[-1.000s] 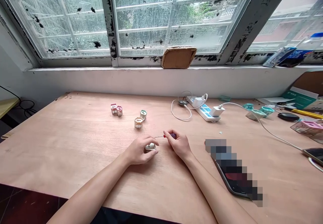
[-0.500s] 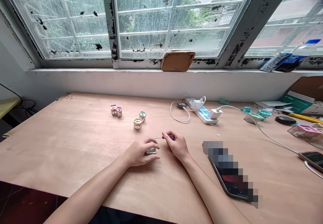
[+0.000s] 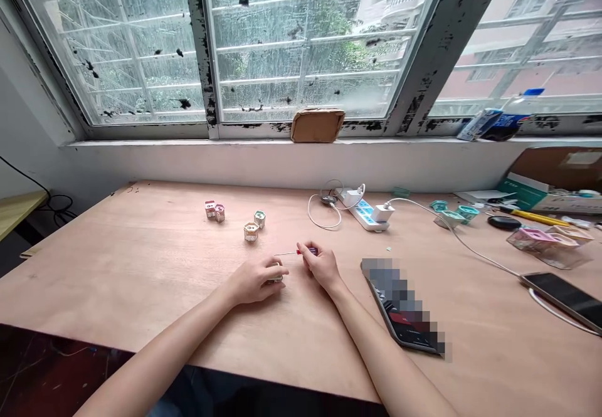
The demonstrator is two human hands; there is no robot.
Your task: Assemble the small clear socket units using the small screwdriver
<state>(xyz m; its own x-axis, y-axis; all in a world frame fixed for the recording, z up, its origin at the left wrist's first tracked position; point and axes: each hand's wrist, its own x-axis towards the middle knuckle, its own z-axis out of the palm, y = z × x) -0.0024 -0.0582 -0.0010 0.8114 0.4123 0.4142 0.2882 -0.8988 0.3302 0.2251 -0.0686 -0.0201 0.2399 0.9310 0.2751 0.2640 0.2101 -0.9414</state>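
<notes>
My left hand [image 3: 255, 281] rests on the plywood table [image 3: 141, 266], its fingers closed over a small white plug housing [image 3: 277, 279], which is mostly hidden. My right hand [image 3: 322, 266] pinches a precision screwdriver [image 3: 305, 251] with a red and dark handle. Its thin shaft points left, above the housing and apart from it. Beyond my hands stand several small socket-like housings: a pink pair [image 3: 215, 211], a pale green one [image 3: 259, 219] and a white one [image 3: 251, 231].
A power strip [image 3: 364, 211] with a white charger and cable lies to the right. A phone [image 3: 399, 304], partly blurred, lies beside my right forearm. Teal parts [image 3: 454, 216], a yellow-handled tool [image 3: 531, 217], a clear box [image 3: 548, 248] and another phone [image 3: 562, 298] sit farther right.
The view has tilted up and shifted, so the table sits lower and smaller. My left hand now covers more of the white housing. The screwdriver stays in my right hand.
</notes>
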